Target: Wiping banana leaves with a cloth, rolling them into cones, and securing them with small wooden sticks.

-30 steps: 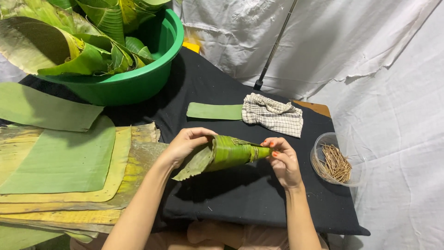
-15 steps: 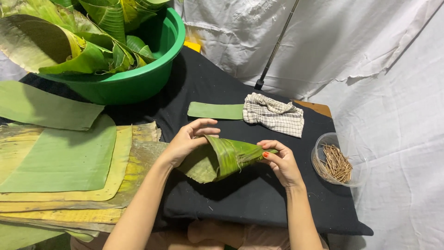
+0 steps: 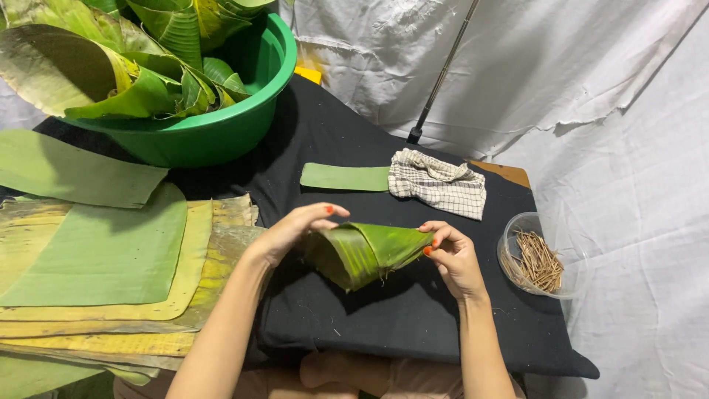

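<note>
No labels, signs or screens are seen. One package-like item is found: a clear round plastic container (image 3: pixel 517 229), filled with thin brown sticks (image 3: pixel 538 260), placed at the right edge of the black-covered bench (image 3: pixel 384 318). No printed surface is visible on it.

A basin (image 3: pixel 221 133) sits far left on the tabletop (image 3: pixel 369 318); cloth (image 3: pixel 439 183) behind the leaf cone (image 3: pixel 365 251) (centre), stick bowl (image 3: pixel 539 255) right.
</note>
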